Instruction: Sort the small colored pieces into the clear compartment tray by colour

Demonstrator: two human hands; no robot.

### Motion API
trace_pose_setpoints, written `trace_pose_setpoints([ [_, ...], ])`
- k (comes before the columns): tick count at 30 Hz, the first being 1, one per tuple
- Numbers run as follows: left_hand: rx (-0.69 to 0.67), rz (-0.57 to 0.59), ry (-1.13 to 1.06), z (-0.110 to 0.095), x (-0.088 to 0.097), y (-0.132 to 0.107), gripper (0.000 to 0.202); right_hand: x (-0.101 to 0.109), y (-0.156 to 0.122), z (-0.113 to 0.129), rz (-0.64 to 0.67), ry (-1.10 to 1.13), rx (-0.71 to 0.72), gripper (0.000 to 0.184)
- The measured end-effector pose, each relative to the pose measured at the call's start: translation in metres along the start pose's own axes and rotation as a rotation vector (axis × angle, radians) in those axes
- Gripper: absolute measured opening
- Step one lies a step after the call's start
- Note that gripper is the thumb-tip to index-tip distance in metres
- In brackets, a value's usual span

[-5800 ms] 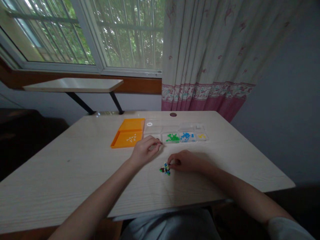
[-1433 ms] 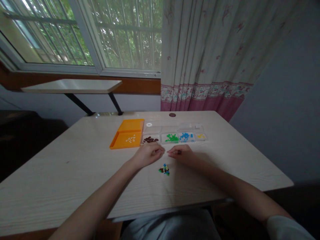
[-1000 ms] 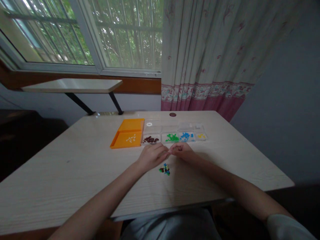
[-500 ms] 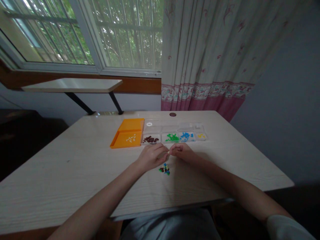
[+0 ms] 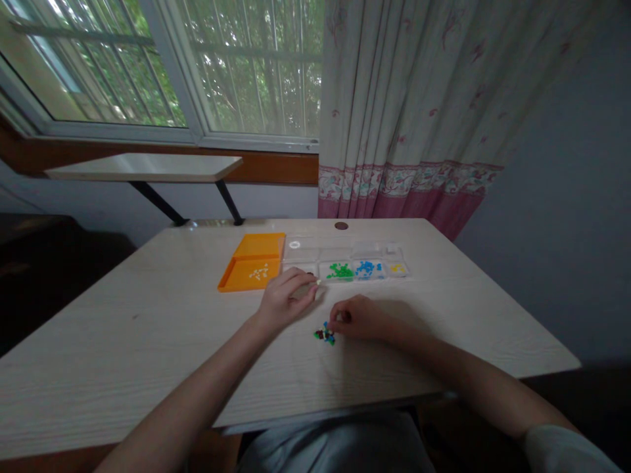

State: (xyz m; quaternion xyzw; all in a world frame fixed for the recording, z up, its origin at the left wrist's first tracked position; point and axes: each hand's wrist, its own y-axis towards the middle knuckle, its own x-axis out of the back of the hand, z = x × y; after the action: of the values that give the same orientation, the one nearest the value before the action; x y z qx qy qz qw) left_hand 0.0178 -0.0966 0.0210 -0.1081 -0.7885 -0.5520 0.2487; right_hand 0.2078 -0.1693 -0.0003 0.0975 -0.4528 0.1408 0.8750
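My left hand (image 5: 288,297) hovers in front of the clear box, thumb and fingertips closed around a small white piece (image 5: 318,282). On the table below lies a small cluster of joined pieces (image 5: 324,334) in green, brown, blue and whitish. My right hand (image 5: 362,318) is at the cluster's upper right edge, its thumb and forefinger pinched together. What sits between those fingertips is too small to make out. Some brown pieces (image 5: 309,274) are mostly hidden behind my left hand.
An open orange case (image 5: 236,276) holds scattered white pieces (image 5: 259,271). Beside it, the clear compartment box (image 5: 335,251) contains green pieces (image 5: 340,270), blue pieces (image 5: 365,268) and yellow pieces (image 5: 397,268). A raised shelf (image 5: 148,168) stands at the back left.
My hands have parted. The left moved left and slightly up with a small white piece, covering the brown pieces; the right came down to the cluster.
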Motion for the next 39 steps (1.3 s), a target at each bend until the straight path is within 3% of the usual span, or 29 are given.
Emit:
trace_pose_setpoints([
  [7, 0.026, 0.062, 0.021, 0.001, 0.003, 0.001, 0.009, 0.001, 0.001, -0.004, -0.006, 0.036, 0.015, 0.015],
  [12, 0.125, 0.255, 0.142, 0.029, 0.025, 0.006, 0.018, 0.005, 0.001, -0.007, -0.027, 0.065, 0.042, 0.016],
  [18, 0.528, 0.683, 0.499, 0.09, 0.071, 0.004, 0.031, 0.006, 0.002, -0.012, -0.061, 0.047, 0.039, 0.013],
  [22, 0.712, 0.823, 0.487, 0.112, 0.087, -0.003, 0.039, 0.009, 0.001, -0.011, -0.042, 0.04, 0.05, 0.014],
  [33, 0.713, 0.812, 0.404, 0.12, 0.088, -0.009, 0.032, 0.008, 0.001, -0.013, -0.048, 0.063, 0.048, 0.015],
  [36, 0.636, 0.709, 0.442, 0.107, 0.084, -0.002, 0.031, 0.007, 0.002, -0.014, -0.081, 0.084, 0.053, 0.015],
  [39, 0.537, 0.575, 0.225, 0.077, 0.063, 0.006, 0.031, 0.005, 0.004, -0.017, -0.168, 0.119, 0.069, 0.016],
])
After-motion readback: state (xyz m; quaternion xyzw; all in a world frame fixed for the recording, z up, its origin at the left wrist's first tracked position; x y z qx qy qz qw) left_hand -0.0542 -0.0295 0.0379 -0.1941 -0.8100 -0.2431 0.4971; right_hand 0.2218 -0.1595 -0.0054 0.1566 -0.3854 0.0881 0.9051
